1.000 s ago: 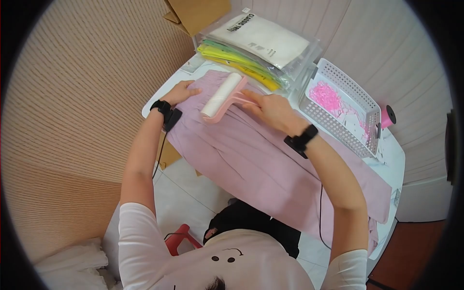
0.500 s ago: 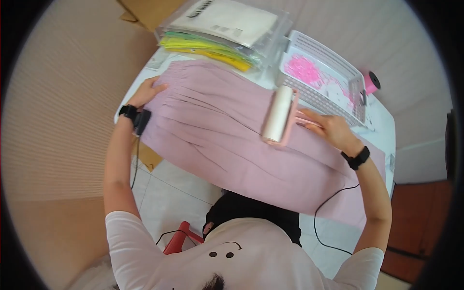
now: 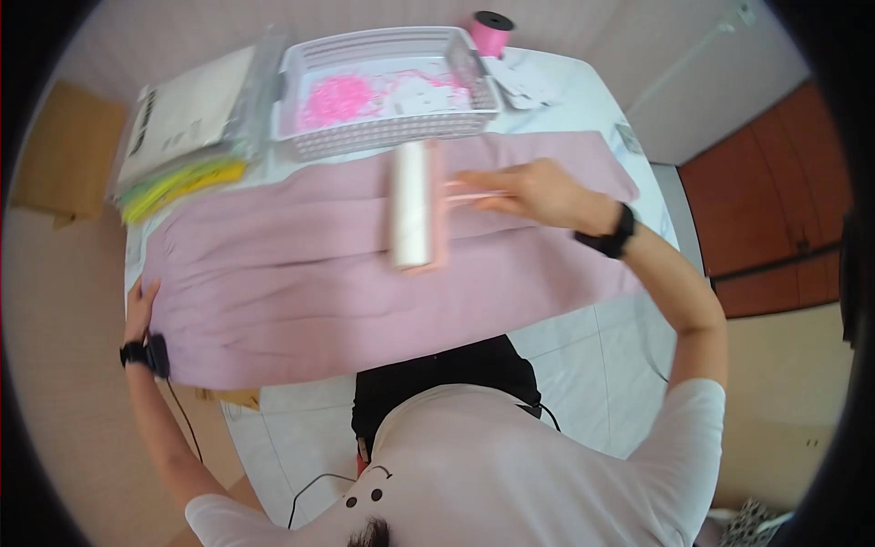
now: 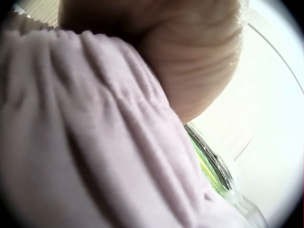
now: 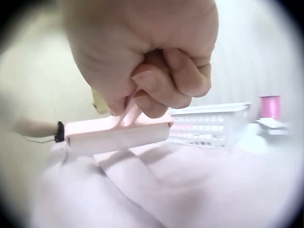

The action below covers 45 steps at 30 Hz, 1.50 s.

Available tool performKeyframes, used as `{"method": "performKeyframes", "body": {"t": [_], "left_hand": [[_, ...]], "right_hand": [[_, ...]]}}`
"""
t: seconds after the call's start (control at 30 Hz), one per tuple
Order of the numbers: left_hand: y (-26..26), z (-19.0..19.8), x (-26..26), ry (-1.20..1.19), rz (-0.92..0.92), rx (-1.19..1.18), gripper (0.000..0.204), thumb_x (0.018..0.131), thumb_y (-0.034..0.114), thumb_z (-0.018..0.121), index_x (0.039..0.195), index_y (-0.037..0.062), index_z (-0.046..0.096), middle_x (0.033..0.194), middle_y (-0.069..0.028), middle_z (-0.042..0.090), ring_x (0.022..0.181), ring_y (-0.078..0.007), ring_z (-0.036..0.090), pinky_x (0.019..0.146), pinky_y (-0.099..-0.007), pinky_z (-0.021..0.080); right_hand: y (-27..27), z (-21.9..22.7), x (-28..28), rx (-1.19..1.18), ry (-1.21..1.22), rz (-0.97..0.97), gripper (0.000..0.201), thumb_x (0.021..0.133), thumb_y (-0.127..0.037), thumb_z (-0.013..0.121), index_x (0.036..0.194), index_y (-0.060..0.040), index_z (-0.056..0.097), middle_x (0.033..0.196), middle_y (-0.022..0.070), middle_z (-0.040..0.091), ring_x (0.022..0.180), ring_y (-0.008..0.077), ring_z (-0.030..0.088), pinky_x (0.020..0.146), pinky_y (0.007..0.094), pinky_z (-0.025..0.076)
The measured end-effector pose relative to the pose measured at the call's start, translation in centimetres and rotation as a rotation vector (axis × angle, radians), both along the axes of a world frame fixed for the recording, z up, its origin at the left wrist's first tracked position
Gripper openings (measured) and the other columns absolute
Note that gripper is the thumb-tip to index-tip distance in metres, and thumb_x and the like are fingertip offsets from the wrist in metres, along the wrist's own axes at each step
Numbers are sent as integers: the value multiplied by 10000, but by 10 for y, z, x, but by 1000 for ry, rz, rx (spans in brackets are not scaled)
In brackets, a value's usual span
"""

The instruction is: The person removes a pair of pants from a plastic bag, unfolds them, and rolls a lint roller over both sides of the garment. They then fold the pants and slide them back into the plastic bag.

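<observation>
A pink-framed lint roller (image 3: 413, 205) with a white sheet roll lies across a lilac garment (image 3: 301, 301) with a gathered elastic waistband. Curled around the pink handle, the fingers of my right hand (image 3: 542, 193) grip it, close up in the right wrist view too. At the far left, my left hand (image 3: 138, 310) rests at the waistband's edge with the thumb on the cloth. In the left wrist view its palm (image 4: 194, 57) is beside the gathers (image 4: 95, 95), and the fingertips are hidden. The garment is spread lengthwise over the white table.
A white basket (image 3: 392, 137) holding pink shreds stands behind the garment. To its left is a stack of bagged clothes (image 3: 187, 118); to its right, a pink ribbon spool (image 3: 491, 36). The white table's edge (image 3: 661, 187) curves at the right, with cardboard (image 3: 68, 155) at far left.
The lint roller went right along the garment from the waistband and now sits near its middle, by the basket. The head view has turned rightward. My left hand stays at the waistband.
</observation>
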State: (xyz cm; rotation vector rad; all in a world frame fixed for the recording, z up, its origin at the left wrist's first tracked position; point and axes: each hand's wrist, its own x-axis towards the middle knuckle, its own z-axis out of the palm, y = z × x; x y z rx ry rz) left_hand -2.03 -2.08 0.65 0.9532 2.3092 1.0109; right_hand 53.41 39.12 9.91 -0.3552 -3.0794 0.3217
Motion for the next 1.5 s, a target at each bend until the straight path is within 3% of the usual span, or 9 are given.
{"method": "performKeyframes", "body": {"t": [0.17,0.37,0.67,0.77,0.87,0.97,1.1,1.23,1.5], "left_hand": [[-6,-14,-17,28,1,-5,514,923,294,584,1280,-65,494,1225,-122,583,1089,-188,532,982,-307,376],[-9,-16,-26,24,-38,-7,490,937,279,572,1285,-57,492,1225,-111,586,1082,-180,531,977,-299,376],[-9,-10,-27,-28,-13,-75,486,940,284,572,1284,-50,496,1221,-118,590,1084,-175,534,964,-301,387],[-13,-14,-40,53,5,-143,487,923,252,589,1304,-30,477,1241,-137,565,1077,-210,538,949,-320,401],[-5,-2,-42,451,148,-449,500,898,211,604,1331,10,456,1236,-159,530,1081,-248,523,939,-348,403],[30,5,-29,1037,-31,-152,512,864,163,616,1336,46,456,1209,-166,504,1091,-277,503,945,-376,395],[139,66,139,499,-237,-57,449,817,126,642,1236,30,511,1191,-149,518,1116,-307,494,975,-388,380],[178,80,254,501,-653,-10,522,719,78,712,1208,61,529,1209,-165,505,1119,-333,497,984,-399,378],[202,48,282,631,-737,-89,507,706,117,746,1170,88,543,1270,-160,469,1081,-350,513,917,-404,425]], "right_hand": [[0,-18,-23,39,-75,72,437,921,-444,508,1306,-238,524,837,81,678,647,280,623,537,380,475],[76,-24,74,15,45,88,430,931,-420,500,1327,-254,499,864,76,677,688,271,631,597,366,496],[124,20,257,57,-388,-536,482,887,-499,521,1283,-225,555,996,89,684,802,264,645,717,360,512],[132,27,297,-8,-313,-656,521,865,-509,553,1236,-145,591,1027,104,683,807,253,655,710,350,509],[129,11,311,-56,68,-919,489,855,-463,633,1165,-84,625,883,154,683,769,245,643,707,351,491],[136,-12,292,-194,216,-1096,562,789,-428,710,1112,24,622,856,167,673,785,223,649,716,339,493],[149,-42,245,-327,290,-1250,578,699,-400,763,1036,53,640,844,169,671,763,241,653,715,350,499],[164,-65,232,-174,276,-1217,532,670,-377,775,967,49,657,832,177,675,746,282,662,704,371,508],[181,-80,246,-150,206,-1222,419,694,-328,718,819,69,667,743,215,663,681,331,661,629,391,515]]}}
